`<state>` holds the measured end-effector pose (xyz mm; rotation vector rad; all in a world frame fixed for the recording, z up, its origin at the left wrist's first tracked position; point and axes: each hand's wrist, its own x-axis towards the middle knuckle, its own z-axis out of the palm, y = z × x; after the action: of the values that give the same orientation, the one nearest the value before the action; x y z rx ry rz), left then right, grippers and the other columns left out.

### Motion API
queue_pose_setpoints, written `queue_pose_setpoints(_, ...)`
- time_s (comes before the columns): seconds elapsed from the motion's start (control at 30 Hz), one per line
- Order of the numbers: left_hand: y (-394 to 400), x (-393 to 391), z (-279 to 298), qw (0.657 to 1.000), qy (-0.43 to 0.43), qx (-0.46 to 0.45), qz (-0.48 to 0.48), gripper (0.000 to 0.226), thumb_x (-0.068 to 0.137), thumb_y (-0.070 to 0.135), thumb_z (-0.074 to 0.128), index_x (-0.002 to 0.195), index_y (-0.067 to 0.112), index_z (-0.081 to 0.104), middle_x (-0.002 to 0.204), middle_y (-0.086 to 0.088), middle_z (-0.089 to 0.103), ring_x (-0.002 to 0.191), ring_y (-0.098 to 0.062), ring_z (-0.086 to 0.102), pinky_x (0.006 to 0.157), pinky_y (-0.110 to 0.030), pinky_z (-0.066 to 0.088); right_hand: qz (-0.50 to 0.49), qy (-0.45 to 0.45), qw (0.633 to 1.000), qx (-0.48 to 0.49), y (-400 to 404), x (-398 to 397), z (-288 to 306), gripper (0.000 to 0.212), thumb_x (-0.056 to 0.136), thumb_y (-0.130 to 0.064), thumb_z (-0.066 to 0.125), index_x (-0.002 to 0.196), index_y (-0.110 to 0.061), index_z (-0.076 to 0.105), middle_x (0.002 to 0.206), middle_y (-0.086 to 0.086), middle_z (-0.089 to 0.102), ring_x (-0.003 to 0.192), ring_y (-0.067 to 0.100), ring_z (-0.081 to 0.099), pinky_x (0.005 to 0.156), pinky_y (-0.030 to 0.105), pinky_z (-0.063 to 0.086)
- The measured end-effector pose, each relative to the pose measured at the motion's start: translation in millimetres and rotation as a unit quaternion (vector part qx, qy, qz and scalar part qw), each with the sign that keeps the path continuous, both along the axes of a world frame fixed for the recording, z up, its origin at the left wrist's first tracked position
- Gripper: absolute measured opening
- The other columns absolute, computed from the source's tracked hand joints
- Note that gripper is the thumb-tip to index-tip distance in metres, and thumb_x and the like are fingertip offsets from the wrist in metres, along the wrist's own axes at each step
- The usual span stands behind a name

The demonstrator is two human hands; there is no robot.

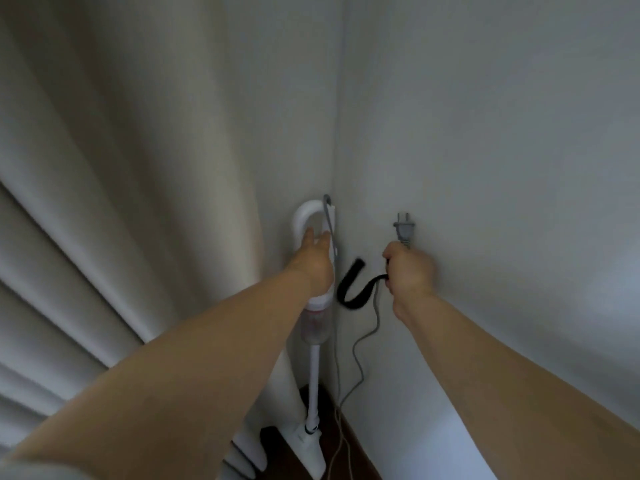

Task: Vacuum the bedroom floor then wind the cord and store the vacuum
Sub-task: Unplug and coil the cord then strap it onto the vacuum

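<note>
A white stick vacuum stands upright in the room corner, its loop handle at the top and its floor head on the dark floor. My left hand rests on the handle's lower part, fingers reaching into the loop; how firmly it grips I cannot tell. My right hand grips the grey cord just below the two-pin plug, which points up. A black strap hangs in a U from that hand. The cord trails down to the floor.
Pale curtains hang in folds on the left, right beside the vacuum. A plain wall fills the right side and meets the other wall at the corner. A narrow strip of dark wood floor shows at the bottom.
</note>
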<state>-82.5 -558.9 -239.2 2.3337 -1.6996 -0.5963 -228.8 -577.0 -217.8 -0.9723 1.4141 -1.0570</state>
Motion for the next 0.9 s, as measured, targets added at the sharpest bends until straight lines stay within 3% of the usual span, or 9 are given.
queue_pose_setpoints(0.13,-15.5,-3.3,-8.9,0.999,0.019,-0.006,0.036,0.067,0.096,0.011,0.046,0.153,0.003,0.01,0.16,-0.02,0.007,0.146,-0.036,0.018,0.119,-0.036,0.019,0.049,0.092,0.993,0.06,7.1,-22.9,-8.7,0.026,0.08,-0.008,0.057,0.057,-0.01,0.048,0.056,0.005,0.043,0.046,0.019,0.034,0.046,0.025,0.028)
queue_pose_setpoints(0.23,-8.2,-21.5,-15.7,0.995,0.095,-0.009,0.0,0.065,0.091,0.002,0.05,0.151,0.009,0.025,0.15,-0.018,0.034,0.136,-0.033,0.039,0.113,-0.031,0.031,0.08,0.038,0.993,0.073,12.8,-35.8,-14.3,0.021,0.085,-0.005,0.055,0.065,-0.008,0.053,0.057,0.008,0.049,0.036,0.014,0.039,0.034,0.016,0.027)
queue_pose_setpoints(0.37,20.2,-63.5,-21.8,0.973,0.199,0.072,-0.089,0.046,0.09,-0.001,0.049,0.134,0.014,0.049,0.125,-0.005,0.06,0.106,-0.017,0.058,0.075,-0.012,0.047,0.128,-0.034,0.988,0.082,20.5,-39.7,-14.6,0.014,0.09,-0.009,0.057,0.076,-0.007,0.057,0.065,0.01,0.059,0.044,0.014,0.048,0.046,0.023,0.035)
queue_pose_setpoints(0.5,45.3,-72.3,-19.1,0.955,0.282,0.059,-0.064,0.012,0.085,0.017,0.064,0.096,0.022,0.061,0.099,0.0,0.064,0.091,-0.011,0.06,0.078,-0.018,0.046,0.157,-0.082,0.978,0.109,36.9,-45.4,-5.8,0.014,0.094,-0.014,0.054,0.083,-0.008,0.057,0.07,0.009,0.061,0.052,0.015,0.051,0.054,0.025,0.04)
queue_pose_setpoints(0.57,58.5,-71.2,-14.4,0.951,0.297,0.032,-0.075,0.012,0.088,0.018,0.064,0.081,0.025,0.057,0.089,0.001,0.061,0.081,-0.008,0.057,0.075,-0.015,0.045,0.162,-0.105,0.975,0.111,50.7,-49.8,-2.8,0.012,0.095,-0.017,0.055,0.088,-0.007,0.058,0.073,0.009,0.063,0.053,0.015,0.053,0.055,0.024,0.042)
queue_pose_setpoints(0.63,80.1,-69.4,-5.7,0.958,0.271,0.002,-0.095,0.006,0.093,0.025,0.06,0.09,0.02,0.061,0.091,0.001,0.06,0.084,-0.01,0.055,0.074,-0.017,0.043,0.157,-0.129,0.974,0.102,72.1,-54.4,3.3,0.014,0.094,-0.022,0.057,0.089,-0.009,0.059,0.08,0.009,0.063,0.056,0.016,0.054,0.055,0.024,0.045)
queue_pose_setpoints(0.7,104.3,-65.7,-1.5,0.959,0.266,-0.026,-0.097,0.021,0.099,0.028,0.051,0.098,0.012,0.064,0.082,0.001,0.058,0.071,-0.009,0.052,0.059,-0.014,0.039,0.132,-0.139,0.978,0.087,94.8,-57.3,8.5,0.023,0.091,-0.035,0.061,0.085,-0.013,0.059,0.081,0.007,0.062,0.056,0.017,0.052,0.054,0.025,0.045)
queue_pose_setpoints(0.77,137.3,-58.1,-5.3,0.958,0.27,-0.048,-0.082,0.027,0.102,0.024,0.044,0.081,0.011,0.056,0.07,0.002,0.049,0.06,-0.007,0.044,0.047,-0.013,0.031,0.073,-0.128,0.985,0.088,129.0,-59.1,9.1,0.032,0.09,-0.044,0.06,0.077,-0.015,0.055,0.069,0.006,0.06,0.049,0.015,0.044,0.049,0.024,0.038)
queue_pose_setpoints(0.9,193.7,-48.4,-26.2,0.94,0.335,-0.064,-0.005,0.014,0.101,0.009,0.041,0.099,0.015,0.053,0.094,-0.01,0.062,0.086,-0.02,0.055,0.068,-0.018,0.047,0.004,-0.125,0.987,0.101,187.5,-62.0,3.1,0.05,0.092,-0.048,0.054,0.056,-0.024,0.03,0.045,-0.004,0.03,0.036,0.01,0.022,0.043,0.019,0.017)
